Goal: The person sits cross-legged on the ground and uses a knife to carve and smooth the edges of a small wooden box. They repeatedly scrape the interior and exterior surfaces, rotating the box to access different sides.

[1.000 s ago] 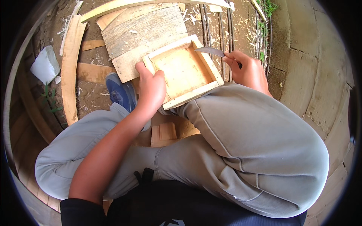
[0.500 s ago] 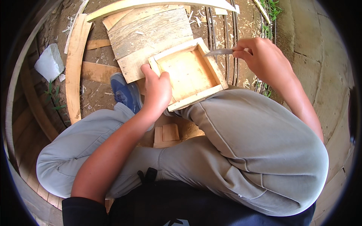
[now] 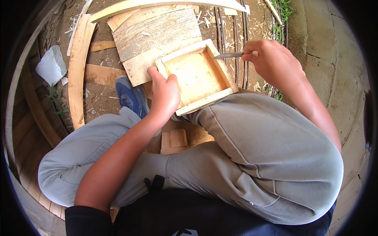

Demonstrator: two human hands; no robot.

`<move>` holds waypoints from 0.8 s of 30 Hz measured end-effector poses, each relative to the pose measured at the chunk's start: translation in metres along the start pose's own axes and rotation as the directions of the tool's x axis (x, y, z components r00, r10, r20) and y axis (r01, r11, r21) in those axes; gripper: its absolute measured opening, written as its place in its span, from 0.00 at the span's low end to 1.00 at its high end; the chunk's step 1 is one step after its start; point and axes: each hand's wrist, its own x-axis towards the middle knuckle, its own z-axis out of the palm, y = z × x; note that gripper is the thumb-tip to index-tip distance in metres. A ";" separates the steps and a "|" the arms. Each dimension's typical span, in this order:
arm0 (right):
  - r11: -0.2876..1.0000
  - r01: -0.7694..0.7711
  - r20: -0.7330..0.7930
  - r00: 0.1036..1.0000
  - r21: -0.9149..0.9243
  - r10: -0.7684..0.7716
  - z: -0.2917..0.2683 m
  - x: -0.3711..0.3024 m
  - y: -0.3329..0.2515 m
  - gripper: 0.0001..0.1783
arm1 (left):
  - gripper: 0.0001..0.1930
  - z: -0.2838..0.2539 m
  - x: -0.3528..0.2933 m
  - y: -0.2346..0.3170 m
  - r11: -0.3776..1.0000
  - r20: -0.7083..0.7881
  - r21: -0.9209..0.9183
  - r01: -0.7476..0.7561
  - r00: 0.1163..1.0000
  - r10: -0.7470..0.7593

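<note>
A shallow square wooden box (image 3: 197,74), its inside facing up, rests partly on my right knee and on a wide board (image 3: 157,37). My left hand (image 3: 163,90) is closed around the box's left wall, thumb over the rim. My right hand (image 3: 271,61) is closed on a slim metal knife (image 3: 228,55), whose handle is mostly hidden in the fingers. The knife's pointed tip lies at the inner edge of the box's right wall, near the far right corner. Whether the tip presses into the wood I cannot tell.
Long wooden strips (image 3: 80,70) and a curved pale strip (image 3: 169,7) lie around the board. A white stone block (image 3: 52,65) sits at the left. Dark metal rods (image 3: 236,31) run over dirt strewn with shavings. Small wood pieces (image 3: 174,141) lie between my legs.
My right hand has shifted slightly and the knife has tilted a little, its tip staying by the right wall. The left hand and the box are almost unmoved.
</note>
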 end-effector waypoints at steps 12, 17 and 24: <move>0.998 -0.004 -0.122 0.993 0.055 0.011 0.026 -0.008 0.002 0.12 | 0.20 0.000 -0.001 0.002 0.997 0.005 0.074 -0.021 1.000 0.021; 0.990 -0.058 -0.179 0.981 0.127 0.080 0.043 -0.011 0.002 0.10 | 0.20 0.001 0.002 -0.001 0.996 -0.001 0.074 -0.052 0.999 0.052; 0.952 -0.055 -0.226 0.966 0.302 0.128 0.062 -0.017 0.012 0.10 | 0.21 -0.001 0.001 0.006 0.998 0.027 0.057 0.034 0.999 -0.036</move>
